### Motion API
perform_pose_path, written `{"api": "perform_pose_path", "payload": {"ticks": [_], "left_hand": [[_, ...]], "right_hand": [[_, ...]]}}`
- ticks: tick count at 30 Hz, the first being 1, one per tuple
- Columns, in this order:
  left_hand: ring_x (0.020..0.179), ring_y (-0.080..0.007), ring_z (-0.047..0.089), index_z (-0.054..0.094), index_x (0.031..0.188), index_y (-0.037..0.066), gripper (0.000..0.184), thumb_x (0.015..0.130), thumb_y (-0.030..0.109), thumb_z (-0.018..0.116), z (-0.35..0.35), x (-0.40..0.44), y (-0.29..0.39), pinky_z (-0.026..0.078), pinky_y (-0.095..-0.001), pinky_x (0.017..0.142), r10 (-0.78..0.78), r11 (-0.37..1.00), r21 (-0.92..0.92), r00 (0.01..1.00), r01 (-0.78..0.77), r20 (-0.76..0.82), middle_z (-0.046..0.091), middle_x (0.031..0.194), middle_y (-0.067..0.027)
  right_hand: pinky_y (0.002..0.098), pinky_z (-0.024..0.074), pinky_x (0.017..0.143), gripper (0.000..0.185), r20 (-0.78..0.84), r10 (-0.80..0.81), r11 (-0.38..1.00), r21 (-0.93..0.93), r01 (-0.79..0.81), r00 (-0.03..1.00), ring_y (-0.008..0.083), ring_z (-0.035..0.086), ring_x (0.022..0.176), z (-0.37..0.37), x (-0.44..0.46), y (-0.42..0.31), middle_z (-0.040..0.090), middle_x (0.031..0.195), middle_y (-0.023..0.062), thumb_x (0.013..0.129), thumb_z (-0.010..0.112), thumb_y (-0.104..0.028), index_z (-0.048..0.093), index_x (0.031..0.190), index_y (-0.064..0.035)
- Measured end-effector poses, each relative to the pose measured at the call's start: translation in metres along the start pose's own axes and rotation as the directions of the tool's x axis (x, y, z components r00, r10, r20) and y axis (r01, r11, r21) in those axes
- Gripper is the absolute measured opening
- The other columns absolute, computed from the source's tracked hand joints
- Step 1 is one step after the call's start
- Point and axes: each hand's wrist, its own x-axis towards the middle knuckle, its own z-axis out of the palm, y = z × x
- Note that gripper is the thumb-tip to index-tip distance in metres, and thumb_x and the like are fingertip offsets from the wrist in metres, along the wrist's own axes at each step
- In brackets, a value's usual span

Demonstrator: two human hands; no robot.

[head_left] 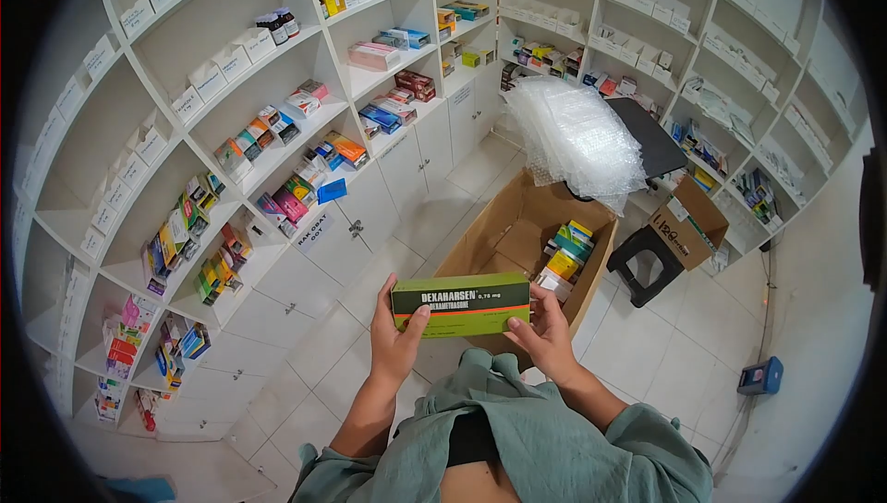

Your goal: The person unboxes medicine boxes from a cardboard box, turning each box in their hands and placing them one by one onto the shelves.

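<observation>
A green and black medicine box (462,309) labelled Dexaharsen is held up level in front of my body, its printed front facing me. My left hand (395,337) grips its left end, thumb across the front. At the right end, my right hand (543,327) holds it the same way, thumb near the lower corner. Just beyond the box stands an open cardboard carton (494,226) on the floor. Several medicine boxes (565,258), yellow, teal and white, lie inside at its right side. Part of the carton's near side is hidden behind the box and my hands.
Shelves (337,18) with medicine boxes and white label bins curve around the left and back. Bubble wrap (577,138) lies over a dark chair (651,138) behind the carton. A black stool (647,267) and a smaller carton (688,226) stand right. A blue container (760,376) sits by the wall.
</observation>
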Motion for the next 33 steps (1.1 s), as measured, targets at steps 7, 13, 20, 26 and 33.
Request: {"api": "perform_pose_path", "payload": {"ticks": [7,13,20,26,33], "left_hand": [[0.098,-0.0172,0.057,0.028,0.134,-0.010,0.073,0.082,0.021,0.068,0.000,-0.002,-0.002,0.045,-0.0294,0.089,-0.010,1.000,0.003,1.000,0.010,-0.014,0.058,0.107,-0.0141],[0.096,-0.0174,0.059,0.027,0.135,-0.008,0.080,0.077,0.022,0.074,0.003,-0.003,-0.001,0.046,-0.0297,0.088,-0.028,0.999,-0.024,0.999,0.027,-0.018,0.059,0.107,-0.0137],[0.100,-0.0182,0.056,0.026,0.136,-0.005,0.087,0.073,0.026,0.078,0.005,-0.003,-0.009,0.045,-0.0309,0.089,0.028,1.000,0.009,0.999,-0.027,-0.035,0.053,0.110,-0.0128],[0.103,-0.0185,0.050,0.027,0.136,-0.004,0.093,0.069,0.031,0.081,0.005,-0.005,-0.022,0.043,-0.0321,0.090,0.032,0.996,0.082,0.997,-0.026,-0.069,0.044,0.111,-0.0106],[0.103,-0.0191,0.049,0.028,0.136,-0.002,0.093,0.069,0.034,0.081,0.007,-0.008,-0.024,0.043,-0.0326,0.090,-0.016,0.999,0.051,0.999,0.018,-0.042,0.043,0.111,-0.0110]], "right_hand": [[0.0271,0.0457,0.083,0.055,0.020,-0.084,0.983,-0.165,0.086,0.996,0.0138,0.055,0.094,-0.002,-0.007,0.001,0.056,0.106,0.0098,0.086,0.064,-0.006,0.035,0.132,0.0017],[0.0282,0.0455,0.086,0.060,0.039,-0.125,0.971,-0.200,0.130,0.991,0.0142,0.053,0.096,0.000,-0.011,-0.002,0.053,0.109,0.0091,0.083,0.068,-0.007,0.035,0.133,0.0007],[0.0267,0.0456,0.086,0.070,0.026,-0.206,0.926,-0.318,0.204,0.978,0.0136,0.050,0.097,-0.002,-0.014,-0.001,0.045,0.115,0.0071,0.076,0.074,-0.005,0.035,0.134,0.0002],[0.0274,0.0453,0.089,0.073,0.021,-0.188,0.954,-0.236,0.188,0.982,0.0134,0.050,0.097,0.000,-0.018,-0.002,0.045,0.116,0.0073,0.075,0.075,-0.005,0.035,0.135,-0.0006],[0.0296,0.0424,0.095,0.071,0.020,-0.182,0.972,-0.147,0.183,0.983,0.0172,0.049,0.109,0.004,-0.019,-0.007,0.044,0.119,0.0094,0.074,0.075,-0.003,0.035,0.132,-0.0008]]}}
